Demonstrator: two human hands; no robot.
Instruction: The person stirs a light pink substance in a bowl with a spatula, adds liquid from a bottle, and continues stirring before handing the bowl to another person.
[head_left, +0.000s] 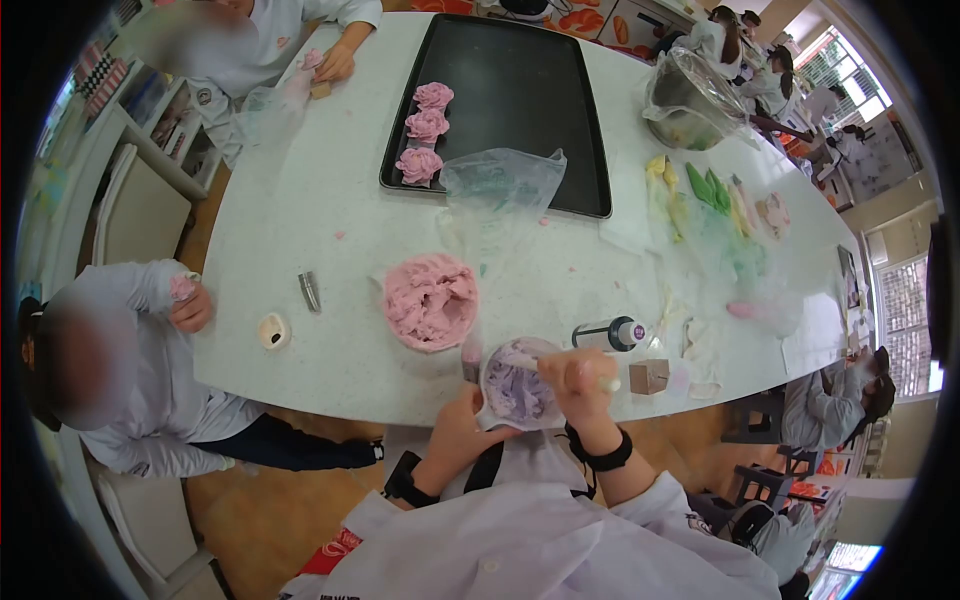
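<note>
At the table's near edge, a white bowl holds purple cream. My left hand grips the bowl's left side, fingers wrapped around its rim. My right hand is closed on the pale handle of a stirring tool, which reaches into the purple cream; its far end is hidden there. Behind and left of the white bowl stands a bowl of pink cream. A dark bottle with a white cap lies just behind my right hand, and a small brown block is to the right.
A black tray holds three pink cream flowers; a plastic bag overlaps its near edge. Green and yellow piping bags and a metal bowl are at right. Metal nozzle and lid lie left. Two people work at left.
</note>
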